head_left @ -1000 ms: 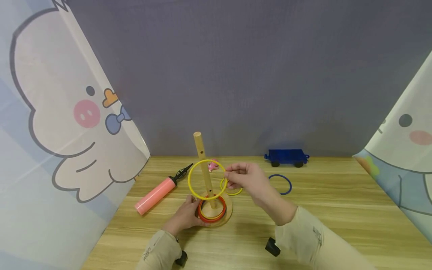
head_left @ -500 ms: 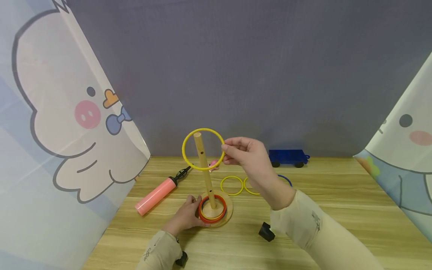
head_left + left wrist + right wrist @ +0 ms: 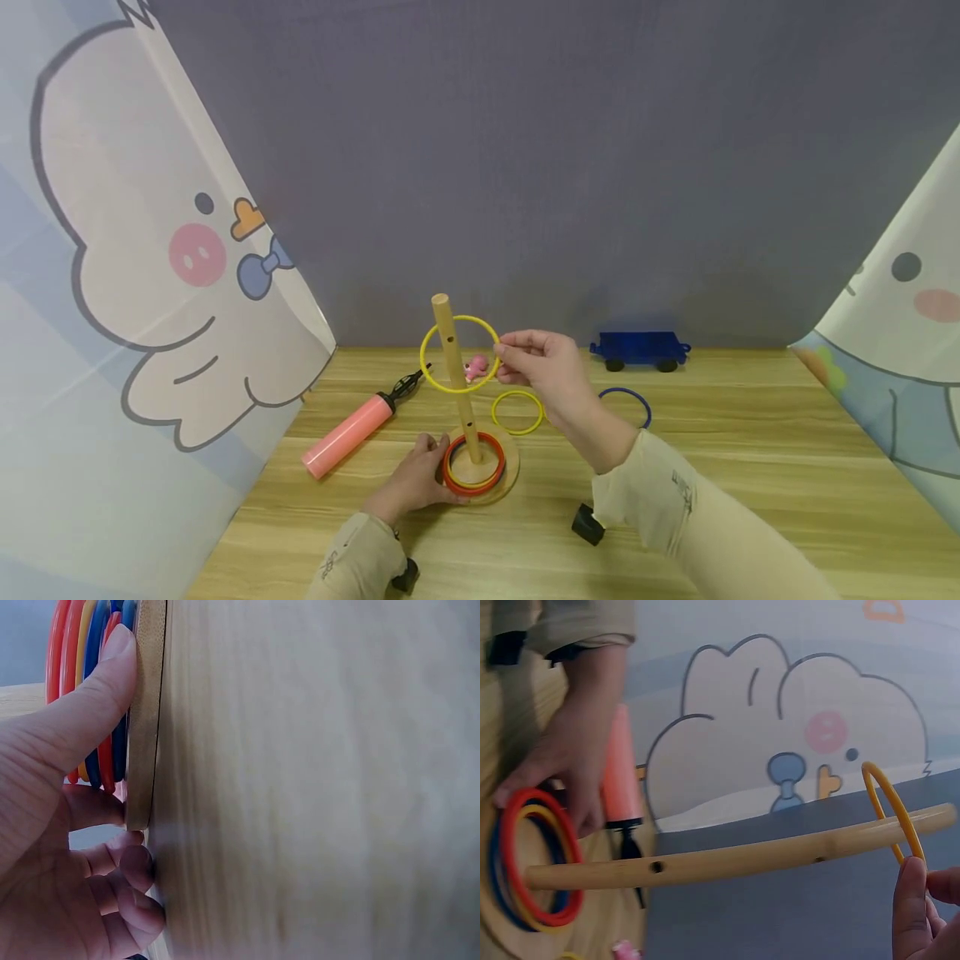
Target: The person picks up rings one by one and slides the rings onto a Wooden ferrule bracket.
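Note:
In the head view, my right hand point(image 3: 547, 375) pinches the edge of a yellow ring point(image 3: 457, 392) between thumb and fingers. The right wrist view has this ring point(image 3: 910, 825) circling the upper part of a wooden post point(image 3: 727, 859). That post rises from a round wooden base point(image 3: 513, 471), making a ring toss stand. My left hand point(image 3: 412, 479) grips the base's left edge. Its thumb point(image 3: 90, 701) lies over several stacked rings point(image 3: 69, 667), red, yellow and blue, at the post's foot, and its other fingers curl by the base's rim.
A pink hand pump point(image 3: 348, 435) with black nozzle lies left of the stand. Behind are a small pink toy point(image 3: 477, 367) and a blue toy wagon point(image 3: 637, 348). A yellow ring point(image 3: 519, 433) and a partly hidden blue ring point(image 3: 648, 408) lie on the table to the right.
My right hand lifted the yellow ring to the post's top, then brought it down around the post's upper part. My left hand has stayed at the base.

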